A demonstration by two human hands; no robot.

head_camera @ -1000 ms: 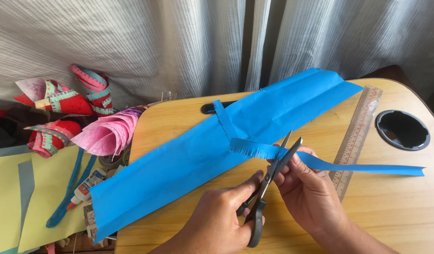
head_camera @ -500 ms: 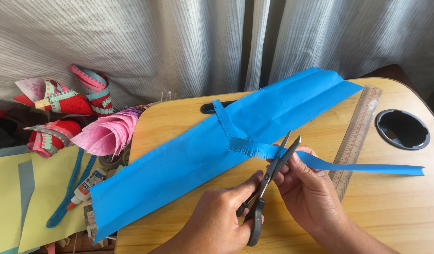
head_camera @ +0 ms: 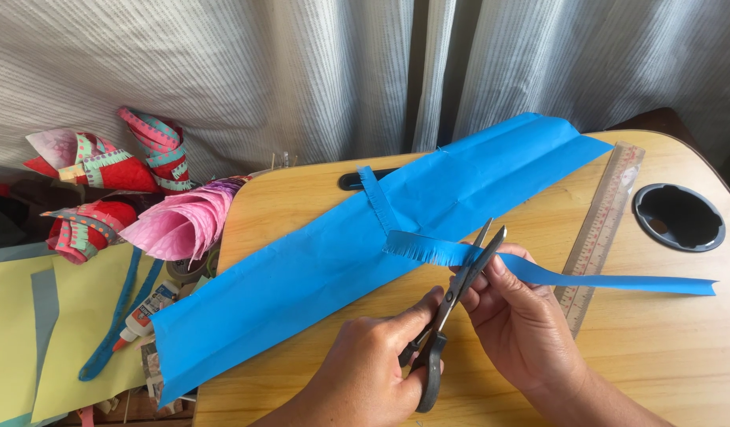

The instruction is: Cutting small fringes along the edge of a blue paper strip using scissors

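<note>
My left hand (head_camera: 365, 372) grips black-handled scissors (head_camera: 448, 316), whose blades stand slightly apart around a narrow blue paper strip (head_camera: 602, 278). My right hand (head_camera: 523, 324) pinches this strip just right of the blades. Left of the blades the strip's edge is cut into a fine fringe (head_camera: 424, 249). The strip's loose end runs right across the wooden table (head_camera: 302, 198). Under it lies a long folded blue paper sheet (head_camera: 317, 277), set diagonally from the lower left to the upper right.
A clear ruler (head_camera: 606, 229) lies right of my hands, beside a black round cup hole (head_camera: 680, 217). Off the table's left edge are a pink paper cone (head_camera: 183, 225), red patterned paper cones (head_camera: 88, 166), a glue bottle (head_camera: 143, 316) and yellow sheets (head_camera: 72, 332). A grey curtain hangs behind.
</note>
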